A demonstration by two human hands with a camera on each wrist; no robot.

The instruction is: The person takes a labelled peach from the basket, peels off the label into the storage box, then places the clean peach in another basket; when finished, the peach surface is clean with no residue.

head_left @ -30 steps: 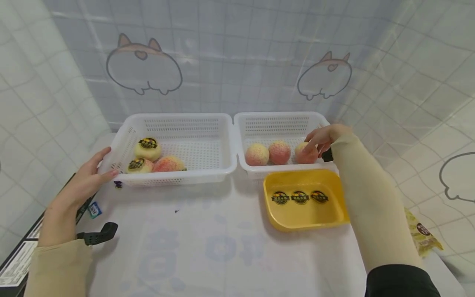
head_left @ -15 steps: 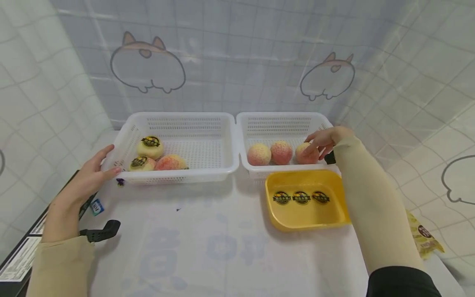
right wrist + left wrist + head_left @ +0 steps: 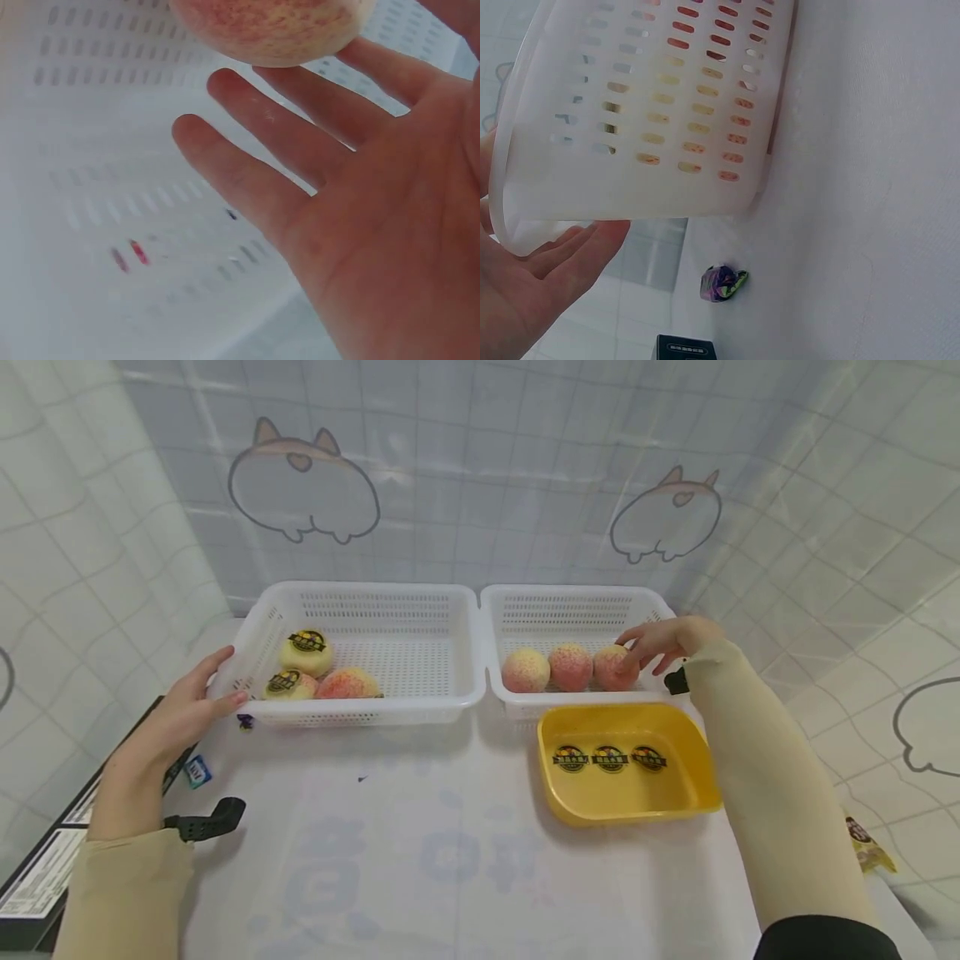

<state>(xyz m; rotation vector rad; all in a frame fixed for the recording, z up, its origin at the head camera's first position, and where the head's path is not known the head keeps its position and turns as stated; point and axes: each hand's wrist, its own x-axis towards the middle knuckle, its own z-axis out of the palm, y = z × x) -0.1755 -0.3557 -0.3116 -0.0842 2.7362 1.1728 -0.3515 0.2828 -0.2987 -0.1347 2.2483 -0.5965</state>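
My left hand point(image 3: 180, 714) grips the left end of a white plastic basket point(image 3: 386, 712); the left wrist view shows fingers point(image 3: 585, 255) under its rim. Two pale peaches with black stickers, one a sticker peach point(image 3: 306, 652) at the back, and a redder peach point(image 3: 348, 683) lie in its front left corner. In the right-hand basket point(image 3: 577, 602), three blushed peaches stand in a row along the front. My right hand point(image 3: 663, 639) holds the rightmost peach point(image 3: 613, 668) from its right side, the lower fingers point(image 3: 225, 157) stretched out loosely below it. Beside it sits the middle peach point(image 3: 570, 667).
A yellow tray point(image 3: 630, 810) with three stickers on its inside stands before the right basket. At the left lie a small blue packet point(image 3: 197, 772), a dark purple wrapper point(image 3: 245, 722) and a black box point(image 3: 45, 881). A yellow bag point(image 3: 868, 843) lies at the far right.
The rightmost peach has shifted left against the middle peach, closing the gap between them, with my right hand on it. My left hand keeps its place on the left basket.
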